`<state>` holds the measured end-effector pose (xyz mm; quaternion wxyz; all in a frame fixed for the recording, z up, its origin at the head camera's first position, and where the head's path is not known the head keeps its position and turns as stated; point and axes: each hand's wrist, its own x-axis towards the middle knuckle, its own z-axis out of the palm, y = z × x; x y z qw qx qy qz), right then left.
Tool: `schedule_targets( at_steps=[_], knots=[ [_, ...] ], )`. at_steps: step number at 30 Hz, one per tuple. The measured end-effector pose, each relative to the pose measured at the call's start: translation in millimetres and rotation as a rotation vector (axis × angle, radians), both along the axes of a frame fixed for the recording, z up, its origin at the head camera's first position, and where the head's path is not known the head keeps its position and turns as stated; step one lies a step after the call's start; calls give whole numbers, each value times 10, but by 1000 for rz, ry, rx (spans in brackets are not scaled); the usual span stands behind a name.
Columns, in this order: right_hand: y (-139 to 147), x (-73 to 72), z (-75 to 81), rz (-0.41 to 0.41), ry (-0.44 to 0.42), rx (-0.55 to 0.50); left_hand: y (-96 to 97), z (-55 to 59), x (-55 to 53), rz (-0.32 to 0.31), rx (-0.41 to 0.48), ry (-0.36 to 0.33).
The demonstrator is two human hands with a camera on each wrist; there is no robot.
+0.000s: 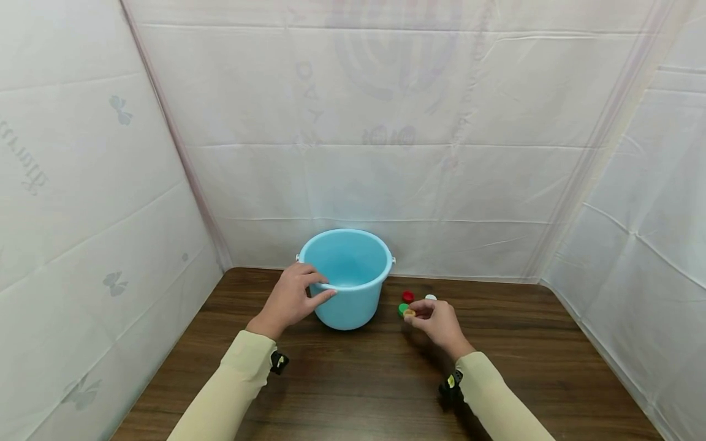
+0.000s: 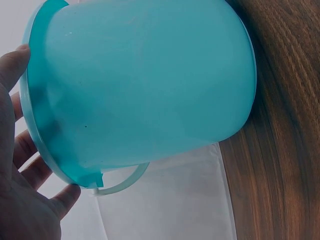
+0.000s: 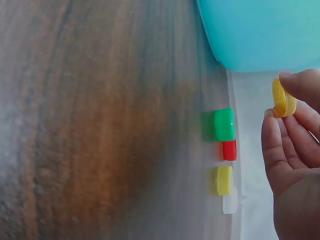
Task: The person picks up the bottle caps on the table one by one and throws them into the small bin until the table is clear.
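A light blue plastic bucket [image 1: 349, 309] stands upright on the table. My left hand [image 1: 291, 297] grips its near-left rim, thumb outside and fingers over the edge. The left wrist view shows the bucket's side [image 2: 145, 80] with those fingers along the rim. To the right of the bucket, my right hand [image 1: 439, 323] pinches a yellow bottle cap [image 3: 283, 100] between thumb and fingers, raised above the tabletop. Near it on the table are a green cap [image 3: 224, 124], a red cap [image 3: 229, 150], another yellow cap [image 3: 224, 180] and a white cap [image 3: 229, 203].
The dark wood-grain table [image 1: 353, 386] runs back to a pale sheet [image 1: 474, 245] hanging behind the bucket. Similar sheets stand at the left and right sides. The bucket's handle [image 2: 125, 184] hangs on its far side.
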<state>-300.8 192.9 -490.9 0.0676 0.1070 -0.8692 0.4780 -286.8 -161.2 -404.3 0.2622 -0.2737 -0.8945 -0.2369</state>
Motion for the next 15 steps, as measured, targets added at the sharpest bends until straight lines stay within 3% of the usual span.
schedule_targets(
  at_steps=[15],
  knots=[
    [-4,-12,257,14,22,-48,2,2,-4,-1,1,-6]
  ],
)
